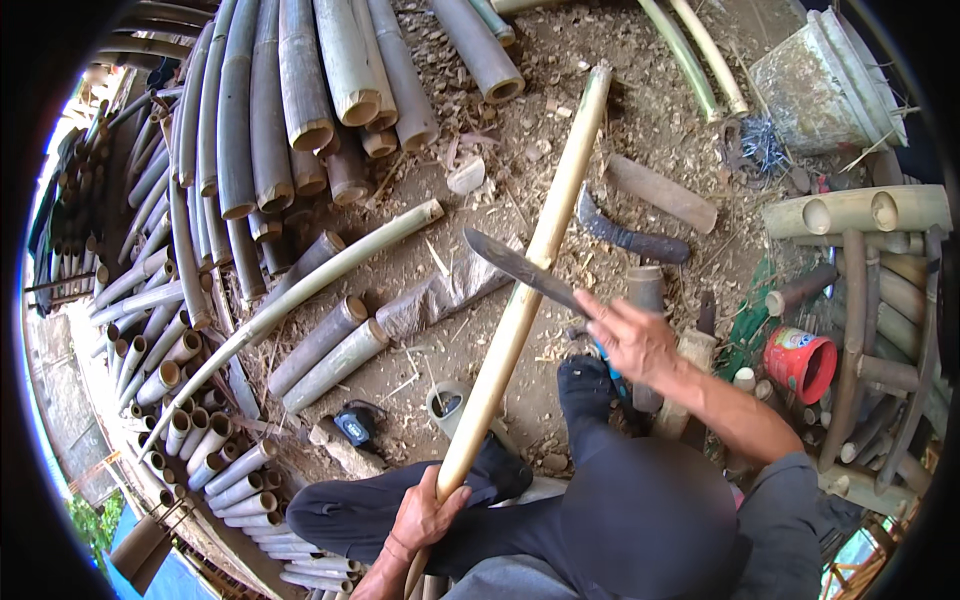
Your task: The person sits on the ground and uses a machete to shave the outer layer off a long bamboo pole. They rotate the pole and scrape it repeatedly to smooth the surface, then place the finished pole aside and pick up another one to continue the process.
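Note:
My left hand is wrapped round the near end of a long pale bamboo pole, which slants up and away to the right between my legs. In my right hand is a machete with a dark curved blade pointing left. The blade crosses over the middle of the pole; whether it touches cannot be made out. Beyond my right hand, a curved sickle-like tool in a dark sheath or with a dark grip lies on the ground. The machete's handle is mostly hidden by my fingers.
Cut bamboo poles are stacked at the left and far left. A thin pole slants across the ground. A tape measure lies near my left knee. To the right are a red tin, a bamboo rack and a dirty bucket.

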